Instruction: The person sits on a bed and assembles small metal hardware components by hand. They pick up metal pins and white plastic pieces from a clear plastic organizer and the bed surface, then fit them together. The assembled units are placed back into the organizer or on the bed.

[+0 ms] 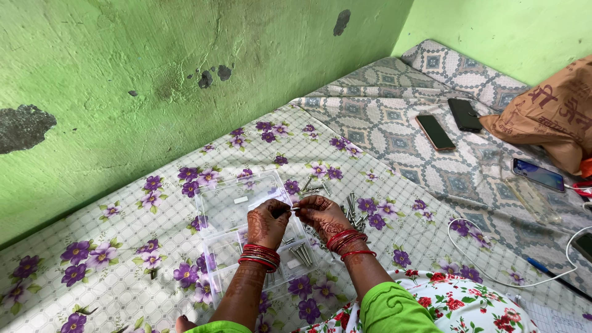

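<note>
Brown printed bag beside phones

One head-worn camera looks steeply down and forward over the bed, hands close below centre, green wall rising beyond; no second view
</note>
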